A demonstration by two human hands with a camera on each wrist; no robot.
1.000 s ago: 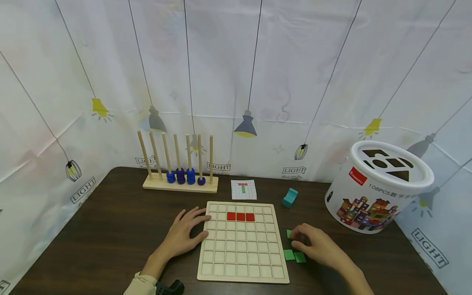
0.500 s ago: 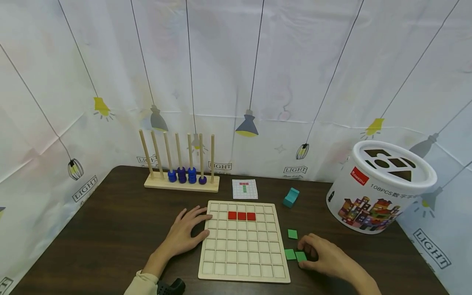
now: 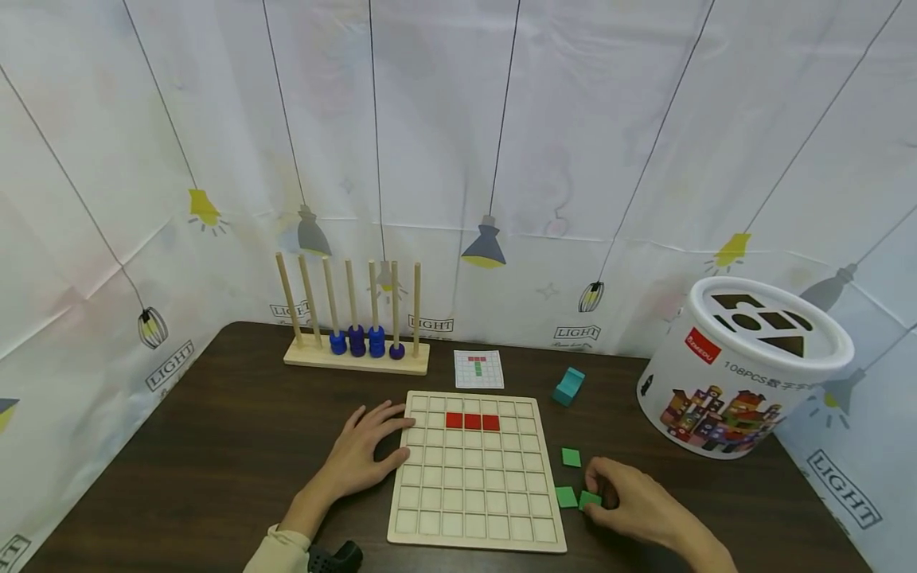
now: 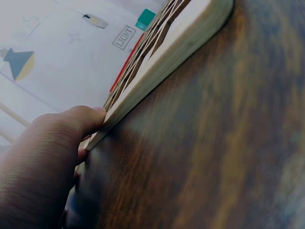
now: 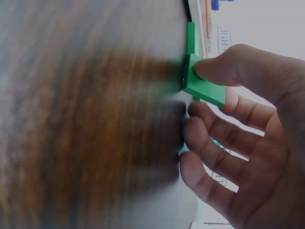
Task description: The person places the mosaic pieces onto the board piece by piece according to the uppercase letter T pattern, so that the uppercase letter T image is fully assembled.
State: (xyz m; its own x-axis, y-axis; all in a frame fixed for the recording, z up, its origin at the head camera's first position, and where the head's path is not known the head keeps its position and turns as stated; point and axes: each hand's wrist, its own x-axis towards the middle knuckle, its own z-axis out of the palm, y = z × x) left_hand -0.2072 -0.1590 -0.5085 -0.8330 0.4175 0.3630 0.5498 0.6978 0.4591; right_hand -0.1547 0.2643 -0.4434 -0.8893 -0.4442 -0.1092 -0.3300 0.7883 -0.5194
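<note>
A green tile (image 3: 590,500) is pinched between the thumb and fingers of the right hand (image 3: 634,497), just off the right side of the wooden board (image 3: 469,481). Two other green tiles (image 3: 566,497) lie near it on the dark table (image 3: 215,446). The left hand (image 3: 358,452), fingers spread, rests against the board's left edge. Three red tiles (image 3: 472,421) fill neighbouring squares in its second-farthest row. Beyond stand a card (image 3: 478,380), a teal block (image 3: 569,387), a peg rack (image 3: 357,362) and a white tub (image 3: 716,358).
</note>
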